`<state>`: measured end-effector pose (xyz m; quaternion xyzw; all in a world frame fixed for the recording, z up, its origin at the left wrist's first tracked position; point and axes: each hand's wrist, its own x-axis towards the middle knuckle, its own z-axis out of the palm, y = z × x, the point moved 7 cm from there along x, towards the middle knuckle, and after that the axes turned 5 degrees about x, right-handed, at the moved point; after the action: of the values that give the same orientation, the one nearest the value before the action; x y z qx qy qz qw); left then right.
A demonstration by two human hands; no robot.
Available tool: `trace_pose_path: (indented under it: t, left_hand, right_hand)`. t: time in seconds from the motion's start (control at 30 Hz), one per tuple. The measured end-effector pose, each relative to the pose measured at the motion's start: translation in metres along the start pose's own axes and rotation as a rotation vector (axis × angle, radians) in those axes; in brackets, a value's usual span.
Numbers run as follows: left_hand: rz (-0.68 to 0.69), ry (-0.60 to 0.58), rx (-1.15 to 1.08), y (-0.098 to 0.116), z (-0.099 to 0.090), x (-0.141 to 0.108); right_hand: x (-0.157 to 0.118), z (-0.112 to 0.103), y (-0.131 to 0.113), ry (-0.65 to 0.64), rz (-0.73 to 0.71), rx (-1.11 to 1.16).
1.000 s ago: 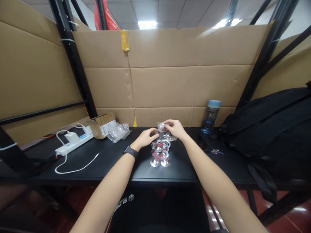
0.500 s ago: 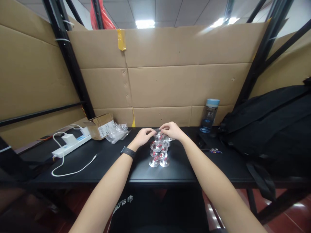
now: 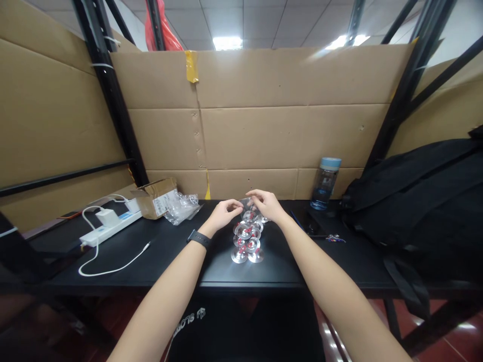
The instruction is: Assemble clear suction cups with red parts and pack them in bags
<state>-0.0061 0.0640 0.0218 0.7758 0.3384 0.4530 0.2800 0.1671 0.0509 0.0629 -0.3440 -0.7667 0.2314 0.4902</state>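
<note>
Several clear discs with red centres, like suction cups [image 3: 243, 232], stand piled on the black table in front of me. At the top of the pile, a clear cup [image 3: 248, 204] sits between my two hands. My left hand [image 3: 226, 213], with a dark watch on the wrist, has its fingertips pinched at the cup's left edge. My right hand [image 3: 266, 204] reaches over from the right, its fingers closed on the cup's upper right edge. The fingertips partly cover the cup.
On the left are a white power strip [image 3: 113, 229] with a cable, an open cardboard box [image 3: 155, 198] and crumpled plastic wrap [image 3: 181, 207]. To the right stand a water bottle [image 3: 325, 184], a dark phone [image 3: 307, 222] and a black backpack [image 3: 418, 201]. Cardboard [image 3: 249, 136] walls the back.
The clear cup between my hands now shows more fully above the pile, and my right fingers have shifted slightly. The whole view has tipped slightly upward.
</note>
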Motion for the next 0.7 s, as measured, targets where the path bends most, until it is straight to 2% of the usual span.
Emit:
trace_pose_path:
  t: [0.2,0.43,0.7]
  left_hand:
    - [-0.031,-0.100,0.054,-0.007,0.010,-0.001]
    - [-0.004,0.056,0.028,-0.004,-0.004,0.001]
    - [0.025,0.134,0.023,0.000,-0.011,0.001]
  right_hand:
    - [0.000,0.002,-0.003,0.040,-0.043,-0.026]
    - [0.001,0.002,-0.003,0.088,-0.023,0.049]
    - [0.002,0.004,0.003,0.076,0.011,0.121]
